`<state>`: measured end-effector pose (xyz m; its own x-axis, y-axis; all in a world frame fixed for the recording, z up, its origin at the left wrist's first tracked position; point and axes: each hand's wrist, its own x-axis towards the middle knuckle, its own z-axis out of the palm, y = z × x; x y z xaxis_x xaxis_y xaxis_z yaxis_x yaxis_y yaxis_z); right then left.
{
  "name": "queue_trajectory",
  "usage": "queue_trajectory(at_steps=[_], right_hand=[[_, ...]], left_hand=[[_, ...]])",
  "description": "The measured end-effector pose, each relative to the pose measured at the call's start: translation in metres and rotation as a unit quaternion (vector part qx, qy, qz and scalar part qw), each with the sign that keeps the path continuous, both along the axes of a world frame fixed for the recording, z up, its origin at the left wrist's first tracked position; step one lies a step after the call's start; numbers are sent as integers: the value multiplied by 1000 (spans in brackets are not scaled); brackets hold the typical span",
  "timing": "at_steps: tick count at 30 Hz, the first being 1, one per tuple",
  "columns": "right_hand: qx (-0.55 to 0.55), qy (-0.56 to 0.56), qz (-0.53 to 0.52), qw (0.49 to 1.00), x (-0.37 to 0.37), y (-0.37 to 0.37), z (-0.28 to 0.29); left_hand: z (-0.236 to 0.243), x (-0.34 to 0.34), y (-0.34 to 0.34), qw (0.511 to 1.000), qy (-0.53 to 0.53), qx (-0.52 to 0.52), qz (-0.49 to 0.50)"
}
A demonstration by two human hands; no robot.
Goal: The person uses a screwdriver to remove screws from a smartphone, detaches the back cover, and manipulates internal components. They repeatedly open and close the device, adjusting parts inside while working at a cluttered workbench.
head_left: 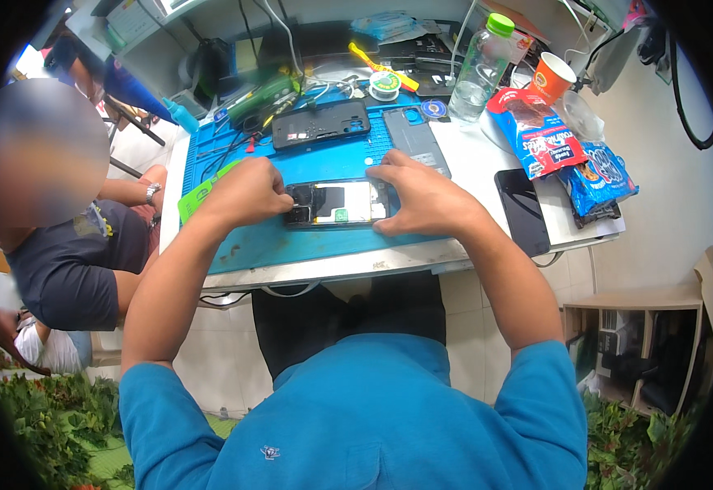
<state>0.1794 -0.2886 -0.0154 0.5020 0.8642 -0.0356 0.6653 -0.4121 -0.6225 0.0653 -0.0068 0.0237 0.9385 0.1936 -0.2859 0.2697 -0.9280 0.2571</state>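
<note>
An opened phone [341,202] lies lengthwise on the blue work mat [291,251], its pale battery area and dark inner parts showing. My right hand [423,196] grips its right end, thumb on the near edge and fingers on the far edge. At the phone's dark left end, my left hand [246,194] is closed, fingertips pinched together; whatever they hold is too small to make out. Just beyond lies a black phone casing [321,125]. To its right is a grey phone back panel [422,145]. A bright green flat piece [197,196] sits partly behind my left wrist.
A clear bottle with a green lid [480,73], an orange cup [552,77] and snack packets [536,131] crowd the right side. A black phone [522,212] lies near the table edge. Solder spool [385,85], cables and tools fill the back. A person [70,269] sits at left.
</note>
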Motion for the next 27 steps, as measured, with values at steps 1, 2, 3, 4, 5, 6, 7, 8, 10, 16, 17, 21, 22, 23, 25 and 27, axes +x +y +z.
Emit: queue_trajectory(at_steps=[1, 2, 3, 4, 5, 6, 7, 8, 10, 16, 17, 21, 22, 23, 25, 27], right_hand=[[2, 1, 0, 1000, 0, 0, 0], [3, 1, 1, 1000, 0, 0, 0], [4, 2, 1, 1000, 0, 0, 0], [3, 6, 1, 1000, 0, 1, 0], [1, 9, 1, 1000, 1, 0, 0], [-1, 13, 1, 1000, 1, 0, 0], [-4, 7, -1, 1000, 1, 0, 0], [-7, 1, -3, 1000, 1, 0, 0], [-8, -2, -4, 1000, 0, 1, 0], [-12, 10, -5, 1000, 0, 2, 4], [-14, 10, -6, 1000, 1, 1, 4], [-9, 1, -5, 1000, 0, 2, 3], [-8, 2, -3, 1000, 2, -1, 1], [-3, 1, -1, 1000, 2, 0, -1], [3, -1, 1, 1000, 2, 1, 0], [-15, 6, -5, 1000, 1, 3, 5]], left_hand=[[-1, 0, 1, 1000, 7, -7, 5], [-2, 0, 2, 1000, 2, -2, 1], [-3, 0, 2, 1000, -2, 2, -2], [-4, -2, 3, 1000, -6, 7, -3], [-8, -2, 3, 999, -23, 12, -23], [-12, -1, 3, 998, -40, 16, -44], [-13, 0, 4, 996, -58, 22, -63], [-12, 0, 8, 998, -43, 9, -50], [-10, 0, 14, 999, -15, -18, -27], [-11, 2, 3, 999, -30, 16, -21], [-11, 2, 1, 1000, -18, 12, -14], [-7, 0, 18, 995, 30, -95, 31], [-9, -3, 28, 982, 37, -176, 57], [-11, -7, 38, 962, 44, -257, 82], [-13, -11, 44, 959, 40, -269, 75], [-12, -13, 37, 967, 25, -246, 67]])
